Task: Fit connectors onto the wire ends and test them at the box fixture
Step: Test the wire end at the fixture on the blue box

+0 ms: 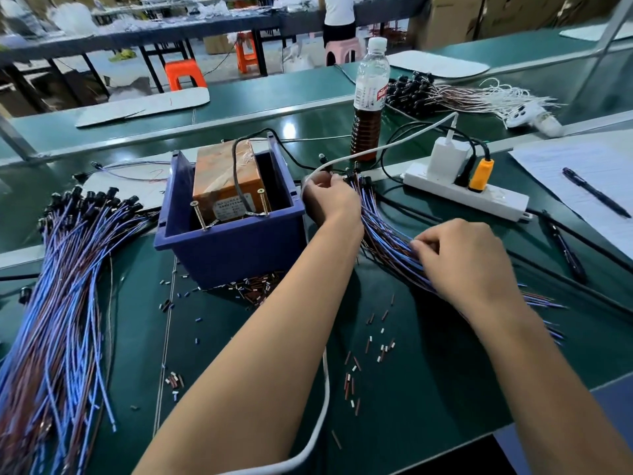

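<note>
Two hands work here: the left hand (329, 200) pinches the connector end and the right hand (462, 258) grips one wire bundle (383, 234). Left of that grip stand one blue box (233, 248) with two screws (200, 217), and one second bundle (68, 269). Beyond it: one bottle (370, 97), one power strip (479, 197), a third bundle (462, 96). Right: two pens (594, 192).

No text is legible. The bottle (370, 94) behind the blue box (230, 214) carries a red-and-white label; the orange block (226, 181) inside the box bears a printed label, both unreadable.
</note>
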Action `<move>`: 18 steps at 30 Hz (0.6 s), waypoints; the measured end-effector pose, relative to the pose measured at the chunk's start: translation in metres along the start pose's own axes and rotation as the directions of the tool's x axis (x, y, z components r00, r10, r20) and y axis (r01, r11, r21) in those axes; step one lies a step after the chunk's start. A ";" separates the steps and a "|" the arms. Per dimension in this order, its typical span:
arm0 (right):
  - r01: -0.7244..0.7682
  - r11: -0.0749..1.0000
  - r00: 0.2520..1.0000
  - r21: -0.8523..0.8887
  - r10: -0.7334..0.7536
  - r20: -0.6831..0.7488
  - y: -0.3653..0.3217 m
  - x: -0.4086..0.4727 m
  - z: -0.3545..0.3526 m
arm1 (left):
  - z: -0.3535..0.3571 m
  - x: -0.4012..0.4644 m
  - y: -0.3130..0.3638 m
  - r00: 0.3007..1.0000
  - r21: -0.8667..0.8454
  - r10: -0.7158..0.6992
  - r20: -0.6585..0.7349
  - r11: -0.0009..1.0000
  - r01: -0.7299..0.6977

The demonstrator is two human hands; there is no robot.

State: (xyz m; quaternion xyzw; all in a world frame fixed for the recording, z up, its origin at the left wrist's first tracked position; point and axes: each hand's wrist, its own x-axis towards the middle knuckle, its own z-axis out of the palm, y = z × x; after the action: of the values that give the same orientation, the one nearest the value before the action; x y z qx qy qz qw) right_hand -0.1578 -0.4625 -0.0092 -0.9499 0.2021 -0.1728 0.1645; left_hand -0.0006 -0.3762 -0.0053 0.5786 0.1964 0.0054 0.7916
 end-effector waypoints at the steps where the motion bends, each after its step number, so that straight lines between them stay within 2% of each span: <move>1: -0.018 1.000 0.999 -0.009 0.018 -0.041 0.000 -0.002 0.006 | -0.002 0.001 -0.003 0.999 0.079 0.032 -0.017 0.996 -0.031; 4: -0.049 0.999 0.981 0.021 0.052 -0.186 0.001 -0.009 0.016 | -0.010 0.002 -0.010 0.997 0.265 0.073 0.020 0.961 -0.075; 6: -0.037 0.999 0.980 0.034 0.043 -0.196 0.001 -0.010 0.018 | -0.014 -0.001 -0.009 0.994 0.353 0.078 0.073 0.930 -0.099; 9: -0.043 0.997 0.994 0.056 0.048 -0.095 -0.002 -0.006 0.016 | -0.019 -0.018 0.000 0.990 0.360 0.043 0.136 0.929 -0.090; 12: 0.000 0.992 0.989 0.125 0.019 -0.149 -0.013 -0.005 0.008 | -0.030 -0.040 0.013 0.956 0.351 -0.015 0.295 0.932 -0.094; 14: 0.072 0.974 0.967 0.213 -0.016 -0.254 -0.023 -0.006 0.000 | -0.047 -0.053 0.026 0.890 0.399 -0.037 0.454 0.902 -0.166; 16: 0.160 0.936 0.939 0.313 -0.047 -0.341 -0.041 -0.009 -0.005 | -0.074 -0.061 0.042 0.766 0.430 -0.073 0.639 0.860 -0.276; 18: 0.240 0.888 0.927 0.393 -0.088 -0.365 -0.063 -0.013 -0.004 | -0.103 -0.065 0.057 0.642 0.441 -0.114 0.758 0.815 -0.376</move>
State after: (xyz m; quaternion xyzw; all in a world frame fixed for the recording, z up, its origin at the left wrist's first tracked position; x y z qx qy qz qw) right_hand -0.1502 -0.4032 0.0146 -0.8599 0.1019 -0.3867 0.3175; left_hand -0.0805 -0.2787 0.0411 0.7462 -0.2037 -0.2333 0.5893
